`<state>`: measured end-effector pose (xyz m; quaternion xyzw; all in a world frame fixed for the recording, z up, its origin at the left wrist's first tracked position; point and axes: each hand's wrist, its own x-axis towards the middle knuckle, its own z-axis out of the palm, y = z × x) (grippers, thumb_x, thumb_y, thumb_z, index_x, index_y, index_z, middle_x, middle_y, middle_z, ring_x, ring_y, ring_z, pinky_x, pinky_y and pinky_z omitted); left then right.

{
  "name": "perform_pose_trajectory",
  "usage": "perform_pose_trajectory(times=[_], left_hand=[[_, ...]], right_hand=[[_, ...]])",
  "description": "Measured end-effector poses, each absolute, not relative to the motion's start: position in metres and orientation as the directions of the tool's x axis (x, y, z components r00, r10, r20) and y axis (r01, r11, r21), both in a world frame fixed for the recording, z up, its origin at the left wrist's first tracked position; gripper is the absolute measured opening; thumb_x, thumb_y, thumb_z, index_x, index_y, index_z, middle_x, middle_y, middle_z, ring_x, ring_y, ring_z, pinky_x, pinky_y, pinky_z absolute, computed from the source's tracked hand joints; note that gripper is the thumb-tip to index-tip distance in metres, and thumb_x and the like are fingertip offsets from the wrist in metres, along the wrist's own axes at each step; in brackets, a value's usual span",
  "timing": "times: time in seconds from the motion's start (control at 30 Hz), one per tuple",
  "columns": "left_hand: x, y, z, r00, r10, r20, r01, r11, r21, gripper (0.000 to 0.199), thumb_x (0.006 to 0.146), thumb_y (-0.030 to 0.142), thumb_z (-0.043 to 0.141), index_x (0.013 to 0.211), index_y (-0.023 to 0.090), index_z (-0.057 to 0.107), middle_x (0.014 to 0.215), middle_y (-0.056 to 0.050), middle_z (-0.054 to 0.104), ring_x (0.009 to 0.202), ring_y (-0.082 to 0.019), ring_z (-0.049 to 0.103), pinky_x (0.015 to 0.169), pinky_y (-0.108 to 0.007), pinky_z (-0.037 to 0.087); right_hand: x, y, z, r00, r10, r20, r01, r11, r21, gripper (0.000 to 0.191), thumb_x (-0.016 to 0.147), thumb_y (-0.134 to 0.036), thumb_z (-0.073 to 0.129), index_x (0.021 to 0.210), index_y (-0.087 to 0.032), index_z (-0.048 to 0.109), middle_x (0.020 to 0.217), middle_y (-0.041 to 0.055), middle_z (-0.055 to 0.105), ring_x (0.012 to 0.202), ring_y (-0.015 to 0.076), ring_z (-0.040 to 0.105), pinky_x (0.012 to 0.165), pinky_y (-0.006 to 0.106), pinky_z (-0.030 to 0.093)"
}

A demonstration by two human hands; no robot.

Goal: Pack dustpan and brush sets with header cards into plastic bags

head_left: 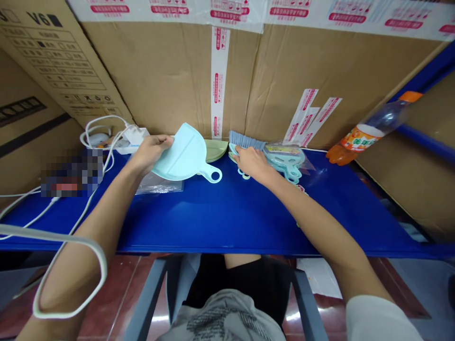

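My left hand (153,150) is closed on the upper left edge of a pale blue dustpan (185,154), tilted up above the table with its looped handle toward the lower right. Behind it lie several pale green dustpans (215,150), partly hidden. To the right, my right hand (252,162) has its fingers bent around a small hand brush with grey bristles (245,140). Much of that brush's body is under the hand. Beside this hand lie bagged pale blue pieces with looped handles (289,166).
A blue table (213,213) stands before cardboard boxes (170,71). An orange drink bottle (369,130) leans at the right. Clear plastic bags (159,183) lie under the dustpan. White cables (101,189) loop across the left side and over my left arm.
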<state>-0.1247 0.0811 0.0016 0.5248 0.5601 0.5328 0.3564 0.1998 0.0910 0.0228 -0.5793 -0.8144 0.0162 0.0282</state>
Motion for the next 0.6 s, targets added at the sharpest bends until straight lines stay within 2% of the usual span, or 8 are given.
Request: perform_pose_trajectory(times=[0.07,0.17,0.27,0.37,0.43,0.47,0.53,0.6], left_hand=[[-0.124,0.081,0.002,-0.195,0.964,0.181,0.19,-0.144,0.971,0.027,0.083,0.042,0.089,0.073,0.018,0.078,0.067,-0.003,0.071,0.063,-0.015,0.058,0.059,-0.023,0.043],[-0.124,0.082,0.004,-0.206,0.957,0.204,0.168,-0.171,0.971,0.025,0.081,0.037,0.089,0.069,0.019,0.078,0.065,-0.003,0.07,0.062,-0.016,0.057,0.058,-0.025,0.042],[-0.125,0.083,0.004,-0.209,0.956,0.208,0.161,-0.176,0.971,0.023,0.083,0.034,0.087,0.069,0.018,0.078,0.065,-0.004,0.07,0.064,-0.017,0.058,0.06,-0.026,0.043],[-0.127,0.082,0.003,-0.177,0.969,0.169,0.151,-0.143,0.978,0.024,0.082,0.037,0.088,0.073,0.018,0.078,0.07,-0.005,0.073,0.067,-0.018,0.061,0.063,-0.026,0.045],[-0.128,0.081,0.003,-0.134,0.986,0.1,0.134,-0.082,0.988,0.026,0.08,0.041,0.09,0.08,0.017,0.079,0.074,-0.005,0.075,0.068,-0.019,0.063,0.065,-0.027,0.048],[-0.128,0.081,0.003,-0.116,0.991,0.062,0.119,-0.048,0.992,0.028,0.079,0.041,0.09,0.083,0.016,0.079,0.076,-0.006,0.077,0.069,-0.019,0.064,0.066,-0.028,0.049],[-0.129,0.08,0.003,-0.098,0.995,-0.013,0.101,0.023,0.995,0.029,0.082,0.04,0.088,0.088,0.013,0.079,0.079,-0.007,0.078,0.07,-0.02,0.065,0.068,-0.03,0.052],[-0.131,0.081,0.004,-0.114,0.992,-0.062,0.107,0.075,0.991,0.024,0.091,0.035,0.08,0.093,0.011,0.079,0.08,-0.009,0.079,0.07,-0.021,0.066,0.07,-0.032,0.053]], right_hand=[[0.2,0.095,0.028,-0.345,0.938,-0.036,0.934,0.339,-0.112,0.038,0.114,-0.028,0.043,0.127,-0.017,0.077,0.118,0.0201,0.082,0.105,0.0324,0.077,0.083,0.038,0.054],[0.198,0.098,0.035,-0.339,0.939,-0.053,0.937,0.332,-0.11,0.035,0.11,-0.018,0.046,0.116,-0.015,0.08,0.113,0.0195,0.081,0.104,0.0303,0.076,0.084,0.036,0.053],[0.192,0.084,0.045,-0.345,0.931,0.116,0.918,0.361,-0.167,0.037,0.113,-0.021,0.044,0.129,-0.012,0.076,0.126,0.0234,0.074,0.102,0.0294,0.074,0.089,0.04,0.055],[0.182,0.055,0.055,-0.588,0.737,0.333,0.694,0.671,-0.26,0.043,0.118,-0.042,0.045,0.149,-0.021,0.066,0.149,0.0182,0.062,0.102,0.0246,0.073,0.097,0.043,0.057],[0.174,0.035,0.058,-0.748,0.557,0.361,0.522,0.83,-0.198,0.05,0.114,-0.056,0.055,0.156,-0.029,0.062,0.163,0.0146,0.052,0.106,0.0246,0.072,0.098,0.046,0.059],[0.17,0.027,0.057,-0.801,0.488,0.347,0.473,0.871,-0.134,0.052,0.112,-0.057,0.06,0.157,-0.031,0.062,0.169,0.0144,0.047,0.111,0.0267,0.072,0.097,0.047,0.06],[0.163,0.019,0.051,-0.854,0.406,0.326,0.431,0.902,0.004,0.048,0.112,-0.044,0.064,0.158,-0.03,0.063,0.172,0.0156,0.046,0.125,0.0321,0.069,0.095,0.047,0.061],[0.158,0.021,0.044,-0.863,0.375,0.338,0.424,0.902,0.083,0.044,0.115,-0.02,0.054,0.157,-0.024,0.064,0.167,0.0168,0.056,0.136,0.0333,0.066,0.097,0.046,0.062]])
